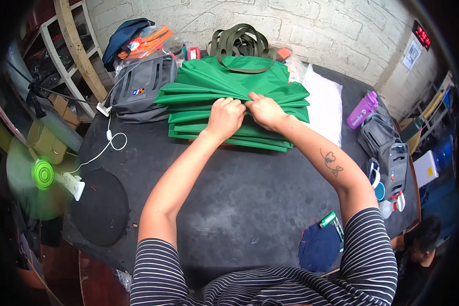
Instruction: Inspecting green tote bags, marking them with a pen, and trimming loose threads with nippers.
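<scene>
A stack of folded green fabric bags (214, 120) lies at the far middle of the dark table, its layers fanned out along the near side. My left hand (227, 117) is closed on the edge of the upper layers. Just to its right, my right hand (265, 110) also grips that green fabric, fingers curled over the edge. Some fingertips are hidden in the folds. Behind the stack, a looped bundle of olive-green webbing straps (242, 46) rests, one loop hanging over the green fabric.
Left of the stack is a grey bag (143, 89); to its right, a white plastic-wrapped package (325, 104). A purple bottle (362, 109) and grey bags (385, 140) line the right edge. A green fan (43, 173) spins at left. Blue fabric (319, 247) and a green cutter (328, 219) lie near right.
</scene>
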Motion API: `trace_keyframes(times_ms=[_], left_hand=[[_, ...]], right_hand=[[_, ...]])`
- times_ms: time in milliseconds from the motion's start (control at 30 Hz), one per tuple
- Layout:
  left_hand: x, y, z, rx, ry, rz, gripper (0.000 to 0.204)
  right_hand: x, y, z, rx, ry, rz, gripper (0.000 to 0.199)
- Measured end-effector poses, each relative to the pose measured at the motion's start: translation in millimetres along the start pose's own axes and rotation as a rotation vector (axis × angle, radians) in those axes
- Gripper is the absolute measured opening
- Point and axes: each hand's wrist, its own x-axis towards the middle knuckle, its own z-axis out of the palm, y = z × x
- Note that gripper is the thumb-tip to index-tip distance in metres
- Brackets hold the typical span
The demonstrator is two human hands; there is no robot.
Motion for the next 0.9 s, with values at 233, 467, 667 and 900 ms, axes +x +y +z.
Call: trace_keyframes(times_ms=[233,467,667,900], left_hand=[[-2.5,-4.8,-8.0,0.009,-0.050,-0.061,0.008],[-19.6,13.8,-12.1,-0.036,-0.218,0.105,0.015],[-44.0,-3.7,-1.3,0.082,-0.170,0.010,0.008],[-10.0,-8.3,0.0,0.107,-0.080,-0.088,0.006]], right_hand=[[-11.0,5.2,-6.1,0.014,-0.007,-0.150,0.024],[7.9,71.0,-25.7,-0.107,-0.050,-0.198,0.022],[-6.7,60.0,-13.8,-0.180,-0.096,-0.333,0.022],[-41.1,24.0,8.0,-0.155,0.064,-0.222,0.022]])
